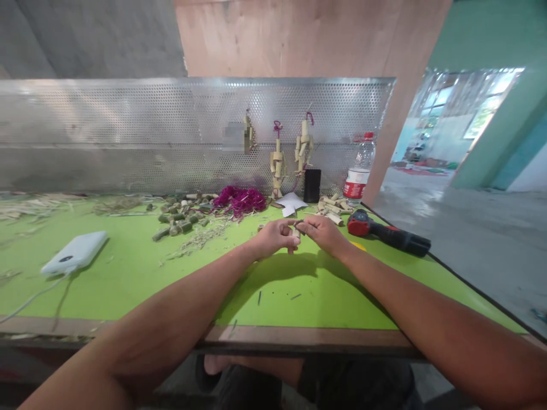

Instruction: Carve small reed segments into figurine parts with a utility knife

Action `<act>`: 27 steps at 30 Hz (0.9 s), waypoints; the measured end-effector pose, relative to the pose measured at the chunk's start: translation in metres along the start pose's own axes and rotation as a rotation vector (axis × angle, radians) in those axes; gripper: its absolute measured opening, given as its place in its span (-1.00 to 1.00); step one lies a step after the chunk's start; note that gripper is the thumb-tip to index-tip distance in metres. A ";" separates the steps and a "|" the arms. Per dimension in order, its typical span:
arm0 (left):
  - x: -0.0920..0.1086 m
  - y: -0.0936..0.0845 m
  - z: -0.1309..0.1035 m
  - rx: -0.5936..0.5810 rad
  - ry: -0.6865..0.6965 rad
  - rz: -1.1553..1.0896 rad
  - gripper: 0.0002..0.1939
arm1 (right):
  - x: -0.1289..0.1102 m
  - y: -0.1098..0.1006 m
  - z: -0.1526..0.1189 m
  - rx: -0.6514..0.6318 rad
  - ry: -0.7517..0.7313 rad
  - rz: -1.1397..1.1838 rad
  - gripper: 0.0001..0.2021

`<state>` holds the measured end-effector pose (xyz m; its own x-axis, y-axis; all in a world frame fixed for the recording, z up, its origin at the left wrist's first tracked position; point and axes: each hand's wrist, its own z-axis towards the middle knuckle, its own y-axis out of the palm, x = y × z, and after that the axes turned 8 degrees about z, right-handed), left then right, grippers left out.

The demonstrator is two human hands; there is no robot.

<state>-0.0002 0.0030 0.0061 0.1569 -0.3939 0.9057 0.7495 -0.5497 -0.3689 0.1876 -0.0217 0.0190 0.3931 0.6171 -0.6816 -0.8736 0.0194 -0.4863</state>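
Observation:
Both my hands meet above the middle of the green table (128, 285). My left hand (273, 238) and my right hand (322, 232) pinch a small pale bamboo piece (296, 232) between their fingertips, a little above the tabletop. Beyond them lie a heap of magenta string (240, 200), several green bamboo pieces (177, 219) and several pale bamboo pieces (333, 208). Two bamboo figures (278, 165) tied with magenta string hang on the perforated metal panel behind.
A red and black power drill (387, 233) lies right of my hands. A white power bank (74, 253) with a cable sits at the left. A plastic bottle (358, 171), a black box (311, 185) and white paper (291, 202) stand at the back. Shavings litter the far left.

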 end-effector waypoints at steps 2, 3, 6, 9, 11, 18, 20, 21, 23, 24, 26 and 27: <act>0.001 -0.001 0.001 0.015 0.015 -0.025 -0.24 | -0.001 0.001 -0.001 -0.025 -0.026 0.035 -0.56; 0.001 -0.001 0.001 0.022 0.016 -0.033 -0.24 | -0.001 0.002 -0.001 -0.041 -0.040 0.041 -0.57; -0.001 -0.001 0.002 0.022 0.015 -0.055 -0.25 | 0.001 -0.001 -0.001 -0.052 -0.050 0.028 -0.56; -0.001 0.000 0.003 0.010 0.029 -0.084 -0.30 | 0.002 -0.002 0.000 -0.028 -0.040 0.039 -0.55; -0.001 0.001 0.003 0.010 0.040 -0.101 -0.31 | -0.001 -0.001 -0.001 -0.035 -0.048 0.061 -0.55; 0.002 0.002 0.000 0.006 0.063 -0.170 -0.26 | -0.002 -0.001 -0.003 -0.067 -0.061 0.103 -0.54; 0.003 0.002 0.000 -0.003 0.074 -0.157 -0.27 | -0.003 -0.002 -0.004 -0.059 -0.054 0.117 -0.54; 0.003 0.002 0.000 -0.009 0.073 -0.138 -0.27 | -0.003 -0.002 -0.004 -0.069 -0.061 0.116 -0.54; 0.002 -0.001 0.000 -0.014 0.065 -0.080 -0.27 | -0.005 -0.001 -0.004 -0.097 -0.090 0.088 -0.55; 0.002 -0.002 0.000 -0.016 0.060 -0.041 -0.26 | -0.005 -0.001 -0.004 -0.109 -0.106 0.066 -0.56; 0.002 -0.004 -0.001 -0.021 0.049 0.042 -0.24 | -0.003 -0.002 -0.003 -0.139 -0.126 0.037 -0.56; 0.002 -0.005 -0.001 -0.023 0.044 0.070 -0.23 | -0.001 -0.003 -0.003 -0.154 -0.131 0.038 -0.56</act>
<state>-0.0045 0.0041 0.0098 0.1793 -0.4635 0.8677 0.7227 -0.5364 -0.4359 0.1904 -0.0245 0.0199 0.3109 0.7124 -0.6291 -0.8289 -0.1206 -0.5462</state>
